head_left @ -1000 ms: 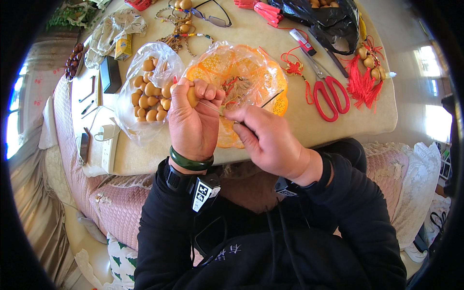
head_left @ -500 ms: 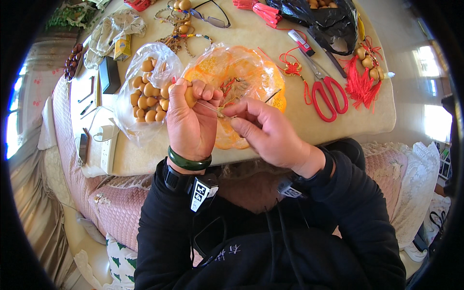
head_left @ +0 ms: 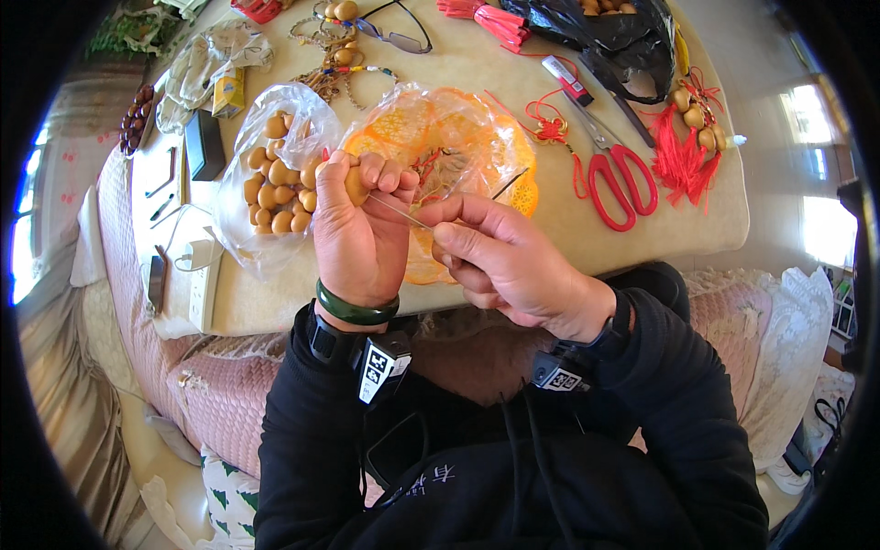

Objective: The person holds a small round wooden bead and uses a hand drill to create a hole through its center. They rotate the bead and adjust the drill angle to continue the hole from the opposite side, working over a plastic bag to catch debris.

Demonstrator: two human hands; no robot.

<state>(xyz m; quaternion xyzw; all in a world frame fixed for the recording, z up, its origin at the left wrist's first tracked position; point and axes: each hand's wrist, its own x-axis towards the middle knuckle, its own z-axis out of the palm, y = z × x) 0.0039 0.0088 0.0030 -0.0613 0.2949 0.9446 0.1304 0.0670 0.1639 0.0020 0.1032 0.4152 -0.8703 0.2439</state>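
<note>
My left hand (head_left: pixel 357 238) is closed round a small tan gourd (head_left: pixel 357 186), palm turned up, a green bangle at the wrist. A thin pale strand (head_left: pixel 399 210), wire or thread, runs from the gourd to my right hand (head_left: pixel 495 261), whose thumb and forefinger pinch it. Just beyond both hands lies an orange perforated tray (head_left: pixel 516 191) lined with clear plastic, holding tangled cords and small pieces. Beside my left hand sits a clear bag of small gourds (head_left: pixel 275 197). Right of the tray are red-handled scissors (head_left: pixel 623 188) and a red knotted cord (head_left: pixel 550 128).
Black bag of gourds (head_left: pixel 632 46) at back right, tassels (head_left: pixel 687 165) below it. Glasses (head_left: pixel 403 41) and beaded strings (head_left: pixel 335 69) lie at the back. Black box (head_left: pixel 204 147) and power strip (head_left: pixel 202 289) sit left. The table's front edge (head_left: pixel 660 257) runs beside my wrists.
My right hand has shifted slightly rightward, its fingertips drawing apart from my left hand with more strand showing between them. My left hand has edged a little left, still holding the gourd.
</note>
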